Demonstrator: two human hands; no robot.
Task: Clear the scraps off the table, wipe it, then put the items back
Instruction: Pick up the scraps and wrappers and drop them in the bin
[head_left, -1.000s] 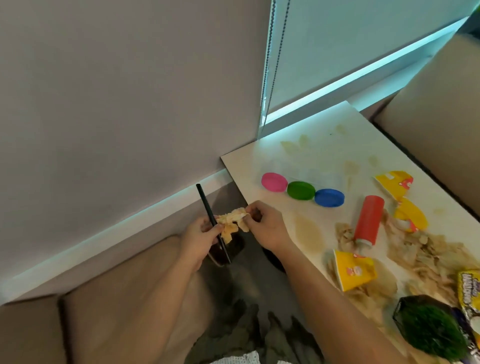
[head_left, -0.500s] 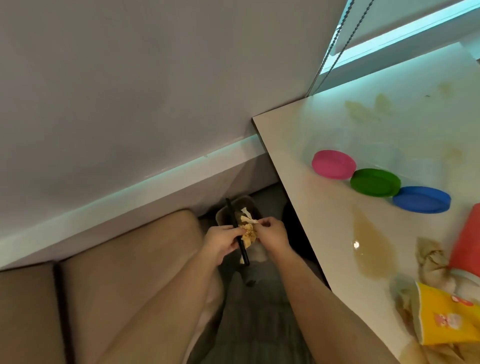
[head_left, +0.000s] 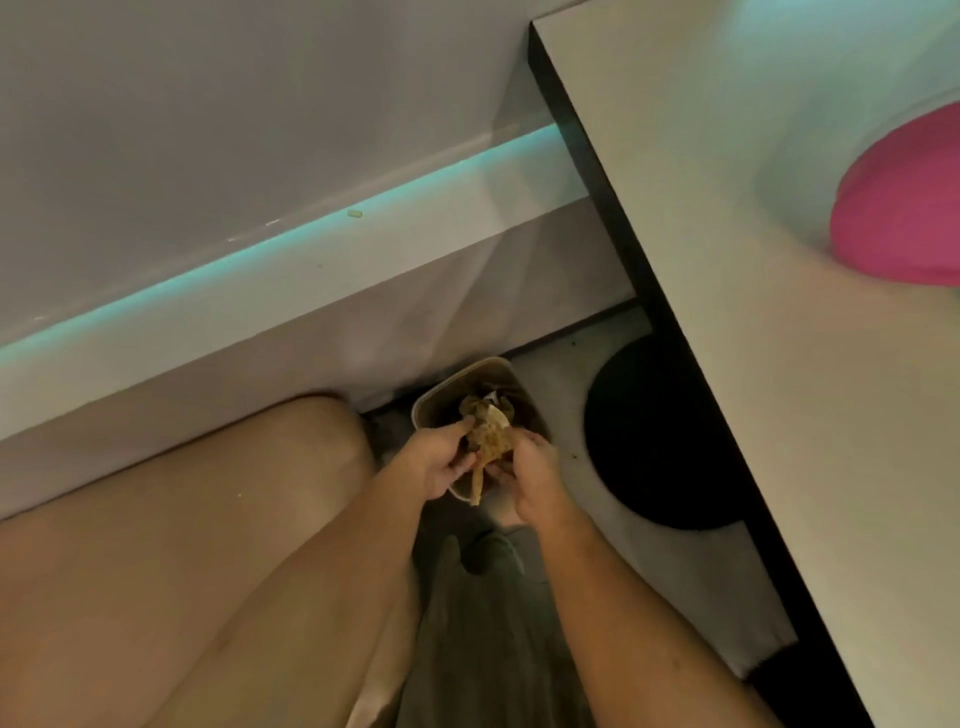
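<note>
Bench (head_left: 779, 364) fills the right side. We only see its near corner, a pale top with a dark edge, and a blurred pink disc (head_left: 904, 208) sits on it at the frame edge. Most of the top is out of shot, so we can't tell how much mess is left there.

Our read is that we're in step one, scrap disposal. Wiping and putting items back look not yet started, and no cloth is in view.

Beige sofa cushion (head_left: 182, 545) takes the lower left, beside our left forearm. A black round base (head_left: 660, 441) sits on the floor under the bench edge. A small tan bin (head_left: 457, 376) stands on the floor at the foot of the wall, between the cushion and the base, with some waste already inside.

Both arms reach forward and down, and the hands meet right over the bin's near rim. Left hand (head_left: 441, 462) has its back to the camera, and its fingers (head_left: 462, 428) curl in onto the scraps (head_left: 488, 441) from the left. Right hand (head_left: 535, 478) mirrors it, with its fingers (head_left: 530, 441) pinching the same wad from the right.

The scraps are a crumpled tan-and-white clump held between the two hands above the bin opening, with one strip hanging below. They are not dropped yet. Once they go in, we expect more trips back to the bench.
</note>
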